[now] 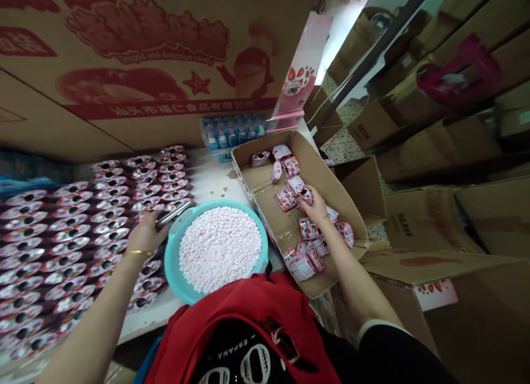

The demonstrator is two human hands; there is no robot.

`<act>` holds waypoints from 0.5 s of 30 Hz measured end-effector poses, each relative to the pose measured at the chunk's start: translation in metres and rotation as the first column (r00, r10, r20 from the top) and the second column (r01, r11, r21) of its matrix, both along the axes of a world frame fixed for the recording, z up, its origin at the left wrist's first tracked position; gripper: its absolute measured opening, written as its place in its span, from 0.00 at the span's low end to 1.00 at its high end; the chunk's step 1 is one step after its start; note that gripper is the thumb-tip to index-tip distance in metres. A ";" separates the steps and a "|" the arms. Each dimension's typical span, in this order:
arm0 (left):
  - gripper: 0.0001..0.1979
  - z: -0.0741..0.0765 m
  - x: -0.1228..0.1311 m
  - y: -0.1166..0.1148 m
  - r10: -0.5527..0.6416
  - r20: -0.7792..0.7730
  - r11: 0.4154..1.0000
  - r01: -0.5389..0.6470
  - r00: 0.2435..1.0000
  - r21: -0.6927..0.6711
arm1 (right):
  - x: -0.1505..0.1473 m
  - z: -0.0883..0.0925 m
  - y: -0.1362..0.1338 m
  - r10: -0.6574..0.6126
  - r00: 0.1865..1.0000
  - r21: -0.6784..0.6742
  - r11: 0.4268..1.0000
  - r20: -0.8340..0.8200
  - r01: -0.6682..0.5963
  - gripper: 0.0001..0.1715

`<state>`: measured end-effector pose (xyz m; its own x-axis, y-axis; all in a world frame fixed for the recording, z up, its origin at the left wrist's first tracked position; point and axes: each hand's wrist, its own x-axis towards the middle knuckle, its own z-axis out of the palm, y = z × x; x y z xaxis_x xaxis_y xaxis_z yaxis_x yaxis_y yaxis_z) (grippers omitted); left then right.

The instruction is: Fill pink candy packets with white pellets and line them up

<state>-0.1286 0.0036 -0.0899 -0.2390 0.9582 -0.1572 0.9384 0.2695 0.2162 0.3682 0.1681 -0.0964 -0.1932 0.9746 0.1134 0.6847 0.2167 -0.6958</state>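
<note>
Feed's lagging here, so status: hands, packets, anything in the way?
Left hand: holding metal object by teal basin. Right hand: gripping pink packet inside carton. Other packets loose around it; no blockage seen.

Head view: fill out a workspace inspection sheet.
Surface: white tabletop, brownish marks near the cardboard tray.
Job's things: turquoise basin of pale pieces; pink packets in the tray; packet rows left.
Clutter: blue packs near the tray.
Hands: left hand grips a silver tool by the basin's rim; right hand grasps a packet in the tray.
Cables: apparently a thin white cord by the dark pole.
Surroundings: printed cartons behind, more cartons right.
</note>
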 end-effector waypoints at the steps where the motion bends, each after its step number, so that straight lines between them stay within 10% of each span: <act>1: 0.22 0.009 0.002 -0.008 0.009 0.013 1.000 -0.009 1.000 0.006 | -0.008 0.009 -0.011 -0.008 0.996 0.010 1.000 -0.092 0.009 0.26; 7: 0.15 0.044 0.040 -0.073 -0.263 0.172 0.938 0.293 0.949 -0.183 | -0.066 0.076 -0.085 0.004 0.890 -0.155 0.984 -0.457 -0.084 0.27; 15: 0.10 -0.025 0.143 -0.063 -0.173 0.217 0.947 0.223 0.961 -0.233 | -0.111 0.066 -0.151 -0.004 0.823 -0.370 0.894 -0.569 -0.252 0.23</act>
